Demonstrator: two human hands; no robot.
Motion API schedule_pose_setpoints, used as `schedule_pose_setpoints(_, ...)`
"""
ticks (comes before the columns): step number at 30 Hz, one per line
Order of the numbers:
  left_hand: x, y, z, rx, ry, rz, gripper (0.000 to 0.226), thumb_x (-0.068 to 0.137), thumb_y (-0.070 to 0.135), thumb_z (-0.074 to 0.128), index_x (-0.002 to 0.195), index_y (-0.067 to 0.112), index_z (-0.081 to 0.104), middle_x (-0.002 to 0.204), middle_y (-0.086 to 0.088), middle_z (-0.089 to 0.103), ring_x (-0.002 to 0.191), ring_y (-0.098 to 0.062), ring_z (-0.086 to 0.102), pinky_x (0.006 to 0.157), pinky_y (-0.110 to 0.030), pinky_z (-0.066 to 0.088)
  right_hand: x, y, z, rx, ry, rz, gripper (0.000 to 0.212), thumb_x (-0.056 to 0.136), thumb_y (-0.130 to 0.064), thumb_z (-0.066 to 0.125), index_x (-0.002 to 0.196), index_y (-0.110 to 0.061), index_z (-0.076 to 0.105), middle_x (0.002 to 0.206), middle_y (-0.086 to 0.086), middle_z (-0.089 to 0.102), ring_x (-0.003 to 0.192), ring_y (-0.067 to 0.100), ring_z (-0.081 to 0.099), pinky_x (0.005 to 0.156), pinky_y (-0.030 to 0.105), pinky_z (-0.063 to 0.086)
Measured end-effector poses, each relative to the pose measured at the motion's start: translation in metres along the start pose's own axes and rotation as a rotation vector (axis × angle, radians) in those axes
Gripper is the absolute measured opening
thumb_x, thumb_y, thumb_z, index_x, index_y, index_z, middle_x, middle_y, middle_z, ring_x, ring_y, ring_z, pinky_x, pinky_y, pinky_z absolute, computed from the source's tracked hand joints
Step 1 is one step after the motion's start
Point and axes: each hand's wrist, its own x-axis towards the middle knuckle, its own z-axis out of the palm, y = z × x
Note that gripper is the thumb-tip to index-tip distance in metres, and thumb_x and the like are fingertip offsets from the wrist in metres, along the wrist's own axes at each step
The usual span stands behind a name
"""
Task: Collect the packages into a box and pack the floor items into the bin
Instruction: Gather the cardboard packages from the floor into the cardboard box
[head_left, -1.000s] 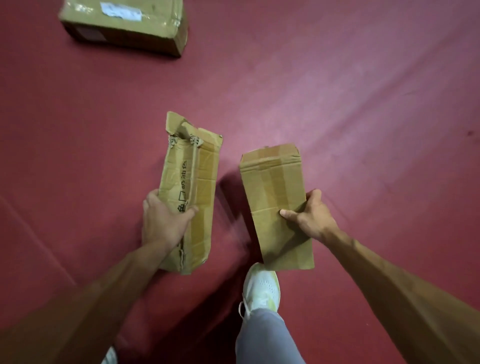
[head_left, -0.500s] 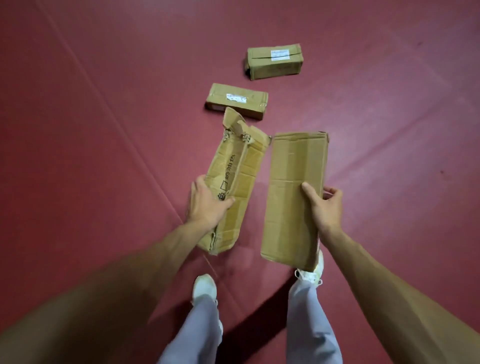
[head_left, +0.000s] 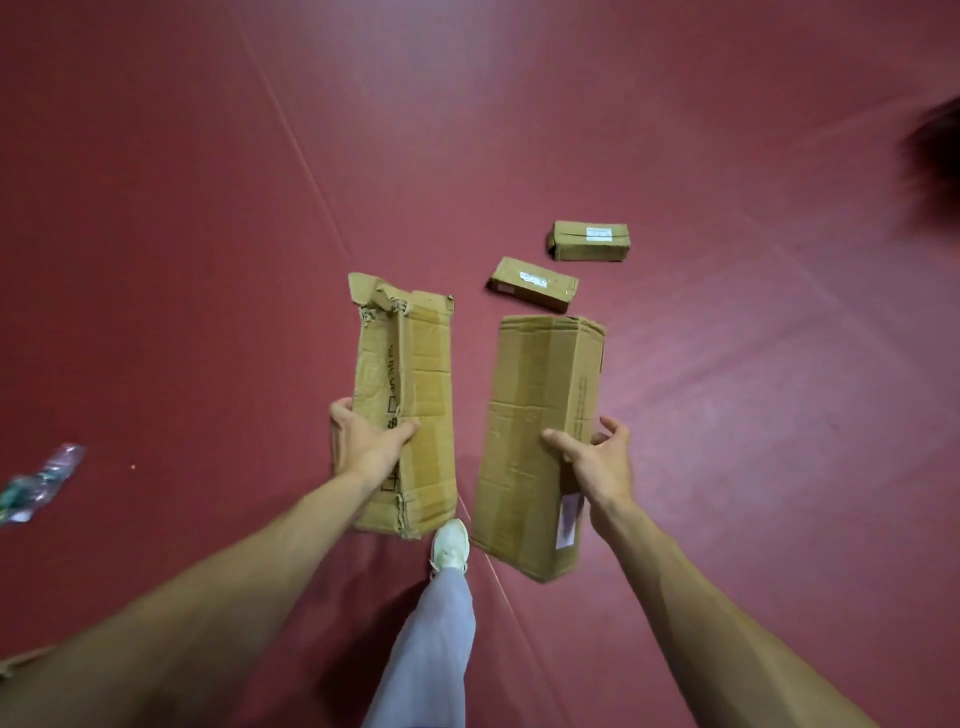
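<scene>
My left hand (head_left: 366, 447) grips a long, torn cardboard package (head_left: 408, 400) with printed marks, held lengthwise above the red floor. My right hand (head_left: 597, 465) holds a second long cardboard package (head_left: 535, 431), smoother, with a label on its near side. Beyond them two small taped parcels lie on the floor: a flat one (head_left: 535, 283) just past the right package, and a blockier one (head_left: 589, 241) farther back. No box or bin is in view.
A crumpled clear plastic bottle or wrapper (head_left: 36, 486) lies on the floor at the far left. My white shoe (head_left: 449, 543) and grey trouser leg are below the packages. A dark blurred shape (head_left: 935, 156) sits at the right edge. Red mat floor all around.
I have stood up and stepped on with both packages in hand. The view has swung, so the two small parcels now sit farther right, and the plastic item has come into view at left.
</scene>
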Motion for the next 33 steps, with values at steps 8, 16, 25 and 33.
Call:
schedule_pose_setpoints(8, -0.158, -0.096, -0.104, -0.127, 0.143, 0.043, 0.083, 0.06, 0.029, 0.086, 0.126, 0.014, 0.038, 0.127, -0.008, 0.049, 0.112, -0.026, 0.051, 0.094, -0.034, 0.041, -0.162, 0.056, -0.036, -0.09, -0.076, -0.114, 0.072, 0.059, -0.031, 0.088, 0.119, -0.007, 0.057, 0.109, 0.008, 0.07, 0.099, 0.023, 0.068, 0.091, 0.044, 0.053)
schedule_pose_setpoints(16, -0.26, -0.218, -0.278, -0.152, 0.275, -0.113, 0.079, 0.06, 0.038, 0.085, 0.126, 0.026, 0.042, 0.113, -0.003, 0.033, 0.092, -0.021, 0.046, 0.089, -0.034, 0.039, -0.324, 0.079, 0.033, -0.199, -0.287, -0.196, 0.076, 0.058, -0.041, 0.087, 0.119, -0.008, 0.055, 0.111, 0.007, 0.068, 0.102, 0.024, 0.066, 0.091, 0.047, 0.052)
schedule_pose_setpoints(25, -0.313, -0.432, -0.5, -0.256, 0.424, -0.26, 0.076, 0.06, 0.039, 0.086, 0.126, 0.017, 0.053, 0.124, -0.006, 0.059, 0.111, -0.025, 0.057, 0.095, -0.039, 0.046, -0.525, 0.159, 0.208, -0.439, -0.431, -0.228, 0.074, 0.057, -0.05, 0.082, 0.118, -0.013, 0.061, 0.109, 0.007, 0.07, 0.096, 0.026, 0.067, 0.084, 0.041, 0.056)
schedule_pose_setpoints(33, -0.328, -0.601, -0.642, -0.277, 0.516, -0.497, 0.071, 0.062, 0.027, 0.083, 0.126, 0.013, 0.054, 0.124, -0.009, 0.061, 0.108, -0.027, 0.058, 0.089, -0.032, 0.046, -0.669, 0.222, 0.352, -0.561, -0.589, -0.168, 0.073, 0.06, -0.064, 0.075, 0.11, -0.012, 0.066, 0.103, 0.008, 0.072, 0.094, 0.028, 0.068, 0.085, 0.044, 0.056)
